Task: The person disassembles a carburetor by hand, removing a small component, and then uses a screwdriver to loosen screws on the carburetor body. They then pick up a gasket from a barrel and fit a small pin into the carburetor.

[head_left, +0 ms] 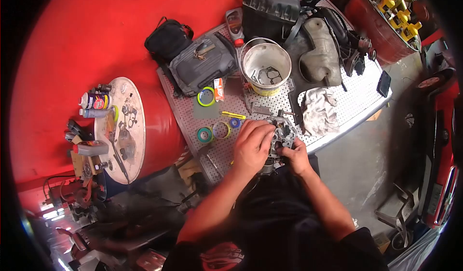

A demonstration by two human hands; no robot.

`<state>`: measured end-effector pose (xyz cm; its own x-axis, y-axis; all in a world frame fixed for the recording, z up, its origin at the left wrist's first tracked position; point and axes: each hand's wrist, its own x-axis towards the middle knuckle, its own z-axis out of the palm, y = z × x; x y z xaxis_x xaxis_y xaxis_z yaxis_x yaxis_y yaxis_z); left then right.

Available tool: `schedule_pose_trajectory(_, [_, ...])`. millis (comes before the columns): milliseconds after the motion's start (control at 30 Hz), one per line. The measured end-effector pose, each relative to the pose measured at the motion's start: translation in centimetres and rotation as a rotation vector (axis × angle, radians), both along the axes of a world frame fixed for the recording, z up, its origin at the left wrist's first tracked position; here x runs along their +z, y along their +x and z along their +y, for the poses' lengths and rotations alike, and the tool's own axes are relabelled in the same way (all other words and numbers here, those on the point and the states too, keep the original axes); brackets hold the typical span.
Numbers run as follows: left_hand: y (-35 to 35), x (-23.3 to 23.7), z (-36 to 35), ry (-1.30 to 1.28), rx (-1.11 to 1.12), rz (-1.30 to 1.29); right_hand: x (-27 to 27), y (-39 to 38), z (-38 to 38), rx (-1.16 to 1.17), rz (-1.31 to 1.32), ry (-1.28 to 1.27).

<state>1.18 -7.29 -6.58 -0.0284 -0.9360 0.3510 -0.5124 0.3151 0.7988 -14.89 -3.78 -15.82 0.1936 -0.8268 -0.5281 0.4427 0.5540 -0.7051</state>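
Cast-metal housing: we grip its edge, right hand half-closed; left hand curled, hold unclear. Fingertip work seemingly underway; next move calls for steady support.

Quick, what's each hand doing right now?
Left hand: fingers curled at the metal part; whether it grips anything can't be told.
Right hand: closed on the metal part's side.
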Motion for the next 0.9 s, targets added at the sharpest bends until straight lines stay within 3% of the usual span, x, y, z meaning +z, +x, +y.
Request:
schedule_pose_trajectory(567, [-0.3,-1.3,-1.0,-0.067,-0.097,-0.310,1.7,-0.7,0.0,0.113,0.075,0.078])
schedule_pose_trajectory(900, [-0.2,-1.0,-0.8,-0.063,-0.108,-0.270,2.5,-1.1,0.1,0.150,0.082,0.057])
